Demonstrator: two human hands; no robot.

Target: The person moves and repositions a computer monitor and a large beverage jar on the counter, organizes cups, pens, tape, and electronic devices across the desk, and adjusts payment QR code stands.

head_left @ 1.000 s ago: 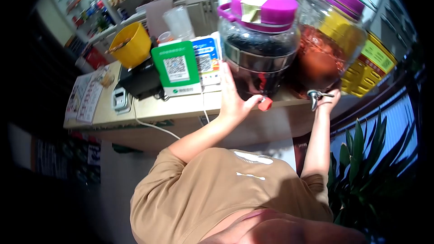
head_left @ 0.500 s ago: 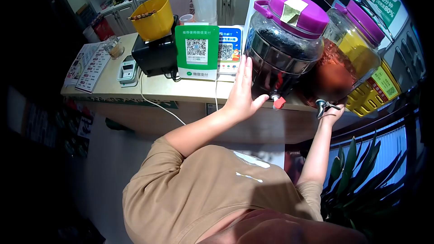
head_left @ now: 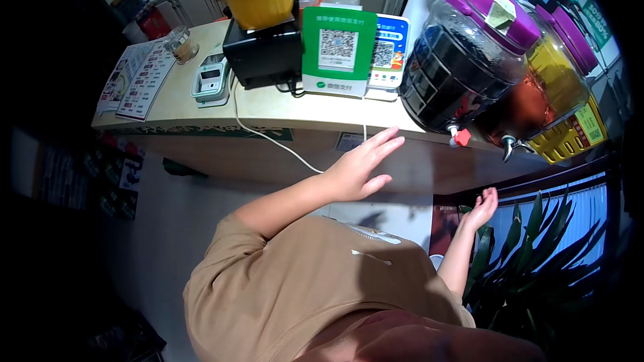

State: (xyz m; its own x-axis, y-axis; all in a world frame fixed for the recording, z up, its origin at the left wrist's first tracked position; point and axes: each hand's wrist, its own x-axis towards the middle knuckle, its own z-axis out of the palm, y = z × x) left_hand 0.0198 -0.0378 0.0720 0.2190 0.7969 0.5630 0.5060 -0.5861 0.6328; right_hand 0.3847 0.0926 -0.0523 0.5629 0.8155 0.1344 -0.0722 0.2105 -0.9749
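The left hand, near the middle of the view, is open and empty, thumb spread from the fingers, close to the bench's front edge and apart from both jars. The right hand, between three and four o'clock, is also open and empty, fingers lightly bent, below the jars and touching neither. The dark-filled jar sits on the bench at two o'clock, with a purple lid and a red-handled tap low on its front. The reddish-filled jar is just beside it, towards three o'clock, with a metal tap; a yellow slotted item shows at three o'clock. A green QR sign stands at twelve o'clock, a blue card just beside it. At eleven, a yellow container rests on a black box. A small payment terminal, printed sheets and a clear cup lie towards ten. Plant leaves fill four o'clock
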